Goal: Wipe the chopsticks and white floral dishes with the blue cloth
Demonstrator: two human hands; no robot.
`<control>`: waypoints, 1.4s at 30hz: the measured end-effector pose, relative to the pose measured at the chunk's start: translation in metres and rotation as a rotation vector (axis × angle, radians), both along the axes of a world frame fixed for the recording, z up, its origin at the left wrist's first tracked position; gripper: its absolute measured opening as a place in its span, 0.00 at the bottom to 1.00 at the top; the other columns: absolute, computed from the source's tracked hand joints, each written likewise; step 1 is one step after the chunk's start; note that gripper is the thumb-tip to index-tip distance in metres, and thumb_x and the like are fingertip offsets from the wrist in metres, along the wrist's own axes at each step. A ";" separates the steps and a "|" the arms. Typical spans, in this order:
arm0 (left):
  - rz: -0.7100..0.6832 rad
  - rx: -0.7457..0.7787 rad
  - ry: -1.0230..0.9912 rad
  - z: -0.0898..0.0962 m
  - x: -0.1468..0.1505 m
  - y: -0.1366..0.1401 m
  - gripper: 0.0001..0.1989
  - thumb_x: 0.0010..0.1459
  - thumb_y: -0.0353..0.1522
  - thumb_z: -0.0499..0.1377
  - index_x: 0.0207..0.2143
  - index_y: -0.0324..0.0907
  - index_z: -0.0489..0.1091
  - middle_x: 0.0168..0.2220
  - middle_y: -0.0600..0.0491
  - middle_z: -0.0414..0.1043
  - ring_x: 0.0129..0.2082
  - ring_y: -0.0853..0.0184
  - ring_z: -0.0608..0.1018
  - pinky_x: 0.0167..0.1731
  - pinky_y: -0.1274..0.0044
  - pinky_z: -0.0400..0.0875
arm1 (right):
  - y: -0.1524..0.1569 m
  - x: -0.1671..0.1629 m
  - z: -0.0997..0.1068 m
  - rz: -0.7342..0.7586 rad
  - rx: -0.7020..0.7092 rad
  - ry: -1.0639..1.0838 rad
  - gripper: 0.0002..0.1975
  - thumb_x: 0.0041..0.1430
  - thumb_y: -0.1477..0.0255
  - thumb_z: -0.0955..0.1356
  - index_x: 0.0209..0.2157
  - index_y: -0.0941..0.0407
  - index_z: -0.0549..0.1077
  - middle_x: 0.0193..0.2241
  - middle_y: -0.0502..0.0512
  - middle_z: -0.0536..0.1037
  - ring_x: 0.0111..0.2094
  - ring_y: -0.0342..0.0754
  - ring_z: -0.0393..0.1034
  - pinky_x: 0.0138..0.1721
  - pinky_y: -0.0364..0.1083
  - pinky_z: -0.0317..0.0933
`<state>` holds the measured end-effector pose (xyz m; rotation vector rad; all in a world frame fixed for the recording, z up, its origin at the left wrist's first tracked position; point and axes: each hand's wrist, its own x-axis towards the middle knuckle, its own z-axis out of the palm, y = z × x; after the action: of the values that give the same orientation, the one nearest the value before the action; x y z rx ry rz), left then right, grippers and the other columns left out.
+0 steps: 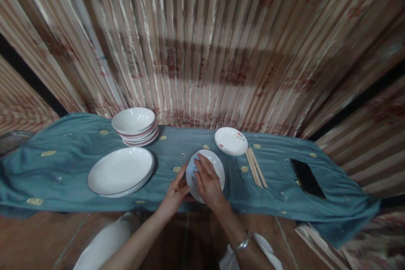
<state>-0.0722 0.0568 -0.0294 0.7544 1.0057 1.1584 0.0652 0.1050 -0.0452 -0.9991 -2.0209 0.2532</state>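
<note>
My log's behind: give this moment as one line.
left hand: holding white dish; right hand: on light-blue item in it; left side: plate stack, bowl stack; right side: chopsticks, phone

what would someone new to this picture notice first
Probably the white dish at the near middle, held by the left hand while the right hand touches something pale blue on it. Left of it, stacked bowls stand behind stacked plates; at the right, a black phone lies on the teal cloth.

This looks like a home, with printed curtains (202,63), a patterned tablecloth (275,168) and stacked bowls (134,121).
</note>
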 end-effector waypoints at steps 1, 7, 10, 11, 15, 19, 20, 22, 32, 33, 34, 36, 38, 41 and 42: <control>-0.001 0.000 0.004 0.000 0.001 -0.001 0.48 0.43 0.31 0.64 0.66 0.48 0.47 0.42 0.47 0.76 0.34 0.62 0.77 0.29 0.74 0.73 | 0.001 -0.005 0.001 0.044 0.042 -0.036 0.22 0.65 0.76 0.57 0.59 0.60 0.63 0.61 0.63 0.62 0.64 0.52 0.50 0.62 0.55 0.53; -0.001 0.006 0.014 0.004 0.004 -0.006 0.49 0.42 0.28 0.61 0.67 0.48 0.46 0.46 0.47 0.74 0.35 0.62 0.76 0.30 0.74 0.73 | 0.025 -0.007 0.006 -0.075 0.025 -0.163 0.24 0.62 0.80 0.58 0.58 0.58 0.64 0.58 0.62 0.66 0.64 0.54 0.48 0.61 0.58 0.51; -0.016 -0.007 0.015 0.005 0.004 -0.007 0.50 0.42 0.28 0.62 0.67 0.49 0.45 0.45 0.47 0.75 0.35 0.61 0.77 0.31 0.72 0.74 | 0.044 0.007 0.003 -0.227 -0.011 -0.120 0.19 0.63 0.77 0.59 0.55 0.60 0.67 0.54 0.64 0.70 0.60 0.54 0.56 0.59 0.58 0.51; -0.013 -0.013 0.016 0.004 0.003 -0.007 0.50 0.42 0.29 0.62 0.67 0.49 0.45 0.44 0.48 0.75 0.35 0.61 0.77 0.31 0.72 0.74 | 0.050 0.012 0.000 -0.263 -0.033 -0.107 0.18 0.64 0.76 0.59 0.53 0.60 0.68 0.51 0.64 0.72 0.58 0.54 0.59 0.59 0.58 0.52; 0.021 -0.022 0.010 0.001 0.003 -0.008 0.50 0.43 0.29 0.62 0.67 0.49 0.44 0.44 0.48 0.76 0.33 0.61 0.77 0.30 0.71 0.75 | 0.058 0.028 -0.017 -0.377 -0.111 -0.144 0.16 0.65 0.72 0.58 0.49 0.61 0.70 0.43 0.65 0.76 0.49 0.54 0.67 0.54 0.57 0.57; 0.081 -0.040 0.005 -0.004 0.003 -0.011 0.50 0.43 0.28 0.62 0.67 0.47 0.43 0.43 0.48 0.76 0.32 0.63 0.77 0.28 0.72 0.76 | 0.053 0.038 -0.034 -0.428 -0.171 -0.200 0.16 0.65 0.71 0.58 0.47 0.62 0.70 0.40 0.67 0.77 0.42 0.54 0.71 0.48 0.54 0.62; 0.094 -0.044 -0.002 -0.005 0.003 -0.012 0.50 0.43 0.28 0.62 0.67 0.46 0.43 0.41 0.48 0.76 0.32 0.63 0.77 0.28 0.72 0.76 | 0.050 0.039 -0.037 -0.433 -0.175 -0.204 0.16 0.65 0.71 0.58 0.47 0.62 0.70 0.40 0.67 0.77 0.42 0.54 0.72 0.47 0.53 0.63; 0.112 -0.055 -0.020 -0.007 0.002 -0.013 0.50 0.43 0.28 0.62 0.67 0.45 0.43 0.38 0.50 0.76 0.30 0.65 0.76 0.27 0.72 0.76 | 0.046 0.042 -0.042 -0.446 -0.169 -0.217 0.16 0.65 0.70 0.58 0.47 0.61 0.70 0.39 0.67 0.77 0.40 0.53 0.73 0.46 0.52 0.64; 0.151 -0.060 -0.080 -0.014 0.001 -0.015 0.50 0.43 0.28 0.65 0.67 0.45 0.45 0.32 0.53 0.75 0.27 0.67 0.75 0.26 0.73 0.76 | 0.023 0.061 -0.052 -0.438 -0.083 -0.258 0.20 0.67 0.65 0.55 0.42 0.61 0.73 0.30 0.65 0.77 0.33 0.52 0.73 0.40 0.51 0.66; 0.149 -0.056 -0.084 -0.015 0.000 -0.015 0.50 0.43 0.28 0.65 0.66 0.45 0.46 0.33 0.52 0.76 0.27 0.67 0.75 0.26 0.73 0.76 | 0.020 0.061 -0.050 -0.440 -0.086 -0.284 0.19 0.67 0.66 0.55 0.42 0.60 0.73 0.29 0.65 0.77 0.33 0.52 0.73 0.40 0.51 0.66; 0.146 -0.054 -0.086 -0.016 0.000 -0.015 0.50 0.43 0.28 0.65 0.66 0.45 0.46 0.35 0.51 0.76 0.27 0.66 0.76 0.26 0.73 0.76 | 0.017 0.061 -0.046 -0.450 -0.103 -0.330 0.18 0.67 0.67 0.56 0.43 0.61 0.73 0.29 0.65 0.77 0.33 0.52 0.73 0.39 0.51 0.66; 0.155 -0.059 -0.080 -0.016 -0.001 -0.013 0.51 0.42 0.29 0.66 0.66 0.45 0.46 0.37 0.50 0.76 0.27 0.66 0.76 0.24 0.73 0.76 | 0.010 0.060 -0.037 -0.477 -0.171 -0.451 0.16 0.66 0.70 0.57 0.45 0.62 0.72 0.32 0.66 0.78 0.36 0.54 0.73 0.41 0.52 0.66; 0.175 -0.060 -0.074 -0.016 -0.002 -0.010 0.51 0.42 0.29 0.67 0.66 0.46 0.46 0.38 0.49 0.76 0.27 0.65 0.76 0.24 0.73 0.76 | 0.004 0.058 -0.027 -0.481 -0.221 -0.541 0.14 0.64 0.73 0.60 0.46 0.63 0.71 0.38 0.67 0.77 0.41 0.55 0.73 0.44 0.53 0.65; 0.218 -0.034 -0.082 -0.015 -0.004 -0.005 0.51 0.41 0.29 0.67 0.66 0.47 0.48 0.35 0.52 0.76 0.29 0.64 0.76 0.25 0.72 0.76 | -0.003 0.057 -0.016 -0.447 -0.201 -0.586 0.13 0.62 0.75 0.62 0.46 0.59 0.73 0.48 0.66 0.74 0.48 0.55 0.69 0.50 0.53 0.62; 0.231 -0.024 -0.089 -0.015 -0.004 -0.003 0.51 0.40 0.29 0.66 0.66 0.47 0.48 0.32 0.53 0.75 0.29 0.64 0.76 0.26 0.72 0.76 | -0.006 0.056 -0.014 -0.433 -0.187 -0.588 0.12 0.61 0.75 0.63 0.45 0.58 0.74 0.51 0.66 0.72 0.50 0.55 0.68 0.52 0.52 0.61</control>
<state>-0.0765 0.0538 -0.0440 0.5726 1.0499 1.3639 0.1212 0.0993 -0.0597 -1.7549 -2.2403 -0.1037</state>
